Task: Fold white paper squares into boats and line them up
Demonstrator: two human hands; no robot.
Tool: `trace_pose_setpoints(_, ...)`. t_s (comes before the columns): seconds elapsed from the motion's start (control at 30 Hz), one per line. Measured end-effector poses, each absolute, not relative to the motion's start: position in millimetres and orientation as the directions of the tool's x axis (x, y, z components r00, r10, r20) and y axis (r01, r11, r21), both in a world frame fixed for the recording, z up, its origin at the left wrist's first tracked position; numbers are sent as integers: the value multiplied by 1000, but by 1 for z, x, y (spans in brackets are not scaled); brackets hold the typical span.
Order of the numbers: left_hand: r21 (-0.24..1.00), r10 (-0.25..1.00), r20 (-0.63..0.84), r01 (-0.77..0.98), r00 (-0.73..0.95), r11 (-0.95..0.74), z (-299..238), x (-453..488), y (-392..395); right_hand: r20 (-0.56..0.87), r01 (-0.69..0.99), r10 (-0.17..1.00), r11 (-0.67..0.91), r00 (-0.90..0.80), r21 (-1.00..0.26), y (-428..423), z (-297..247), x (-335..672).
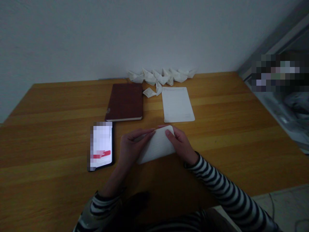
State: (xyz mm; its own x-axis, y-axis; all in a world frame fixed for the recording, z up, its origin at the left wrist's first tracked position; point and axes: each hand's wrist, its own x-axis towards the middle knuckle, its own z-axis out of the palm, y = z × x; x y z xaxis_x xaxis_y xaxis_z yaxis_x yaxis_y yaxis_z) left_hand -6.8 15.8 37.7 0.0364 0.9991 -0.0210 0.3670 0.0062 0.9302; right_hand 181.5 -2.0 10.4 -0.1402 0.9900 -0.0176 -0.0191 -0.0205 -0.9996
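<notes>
Between my hands is a folded sheet of lined paper [156, 145], held tilted above the table near its front edge. My left hand [134, 143] pinches the paper's upper left edge between thumb and fingers. At the upper right corner my right hand [180, 141] grips it, thumb on top and the other fingers mostly hidden behind. Just beyond lies a flat lined sheet [178, 104]. Several folded paper boats [160, 77] stand in a cluster by the wall, with a small folded piece [149, 92] in front of them.
A dark red notebook [125, 102] lies closed at the back, left of the lined sheet. Nearer me on the left is a phone [102, 145] with its screen lit and partly blurred. The wooden table [229, 129] meets a pale wall [145, 35] at its far edge.
</notes>
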Motion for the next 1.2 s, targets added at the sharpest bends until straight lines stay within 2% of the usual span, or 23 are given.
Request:
trace_pose_setpoints(0.4,919,996,-45,393,78,11,41,-9,18,0,65,976,14,-218,-998,-1,7,185)
trace_pose_setpoints(0.67,881,937,-31,451,349,-139,37,-18,20,33,138,960,75,-279,-988,-3,4,178)
trace_pose_setpoints(0.77,892,946,-29,436,322,-121,38,-18,20,3,96,973,26,-229,-995,-3,5,178)
trace_pose_setpoints(0.97,932,984,-37,361,174,-28,45,-16,20,-139,-157,971,-171,-196,-973,-1,7,181)
trace_pose_setpoints(1.1,937,987,-64,349,145,9,44,-16,20,-117,-97,987,-128,-115,-987,-2,7,180)
trace_pose_setpoints(1.2,930,977,-96,368,188,21,41,-17,20,-32,40,998,-30,-48,-999,-2,8,181)
